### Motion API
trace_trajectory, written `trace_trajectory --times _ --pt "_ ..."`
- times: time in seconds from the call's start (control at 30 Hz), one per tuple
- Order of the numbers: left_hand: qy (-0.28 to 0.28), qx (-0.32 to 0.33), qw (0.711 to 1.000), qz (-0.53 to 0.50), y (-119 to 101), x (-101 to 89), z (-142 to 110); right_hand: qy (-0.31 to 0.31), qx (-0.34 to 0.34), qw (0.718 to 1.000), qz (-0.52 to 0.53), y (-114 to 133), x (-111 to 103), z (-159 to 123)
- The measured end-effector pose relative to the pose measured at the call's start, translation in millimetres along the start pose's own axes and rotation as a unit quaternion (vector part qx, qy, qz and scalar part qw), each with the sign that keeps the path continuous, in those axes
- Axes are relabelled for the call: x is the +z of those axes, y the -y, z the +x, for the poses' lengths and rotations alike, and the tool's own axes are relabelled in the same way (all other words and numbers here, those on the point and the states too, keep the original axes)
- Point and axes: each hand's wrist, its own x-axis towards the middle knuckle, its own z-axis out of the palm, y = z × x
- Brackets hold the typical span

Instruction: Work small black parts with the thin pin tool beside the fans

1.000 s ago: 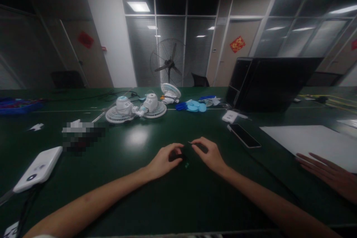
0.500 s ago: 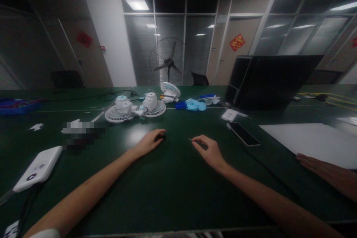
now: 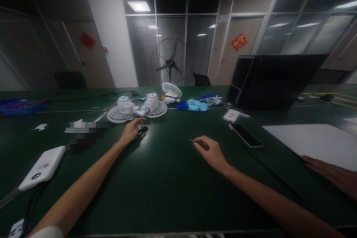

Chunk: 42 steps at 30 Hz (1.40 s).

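My left hand (image 3: 131, 131) is stretched far forward on the green table (image 3: 167, 186), its fingers closed on a small dark part (image 3: 143, 131) that I cannot name. It lies just in front of two small white fans (image 3: 136, 108) lying face down. My right hand (image 3: 209, 151) rests on the table in the middle, thumb and forefinger pinched on a thin pin-like tool (image 3: 192, 141).
A black phone (image 3: 245, 135) and a small white box (image 3: 231, 115) lie right of centre, before an open black case (image 3: 267, 81). Blue parts (image 3: 195, 106) sit behind. A white device (image 3: 41, 168) is at left, a white sheet (image 3: 315, 141) at right, another person's hand (image 3: 331, 174) on it.
My left hand left the spot beside my right hand and slid forward and left with the dark part, up to the white fans. My right hand stayed put, still pinching.
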Motion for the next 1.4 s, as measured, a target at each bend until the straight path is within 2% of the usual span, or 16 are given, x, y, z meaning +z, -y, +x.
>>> trace_trajectory --times 0.23,0.43,0.63,0.93,1.17,1.3,1.4 --pt "0.063 0.023 0.998 0.016 15.1 -9.5 5.0 0.004 0.005 1.0 -0.004 -4.5 1.8 0.4" --pt "0.069 0.003 0.996 0.048 10.1 -14.8 6.2 0.006 0.004 1.0 -0.002 -5.8 1.5 0.5" --pt "0.021 -0.031 0.998 0.057 -4.5 -16.7 -1.6 0.005 0.001 1.0 -0.003 -6.7 2.4 0.5" --pt "-0.034 -0.045 0.998 0.015 -25.2 -5.4 3.4 0.009 0.001 1.0 -0.003 -7.6 2.5 0.3" --pt "-0.063 -0.066 0.996 -0.008 -29.2 4.0 -1.3 0.019 0.005 1.0 -0.001 -4.4 0.4 0.0" --pt "-0.094 -0.099 0.99 -0.022 -30.4 9.8 2.2 0.018 0.008 1.0 -0.003 -5.2 1.3 0.3" --pt "-0.095 -0.116 0.988 -0.04 -29.3 12.3 4.9 0.021 0.009 1.0 -0.003 -5.4 1.2 0.2"
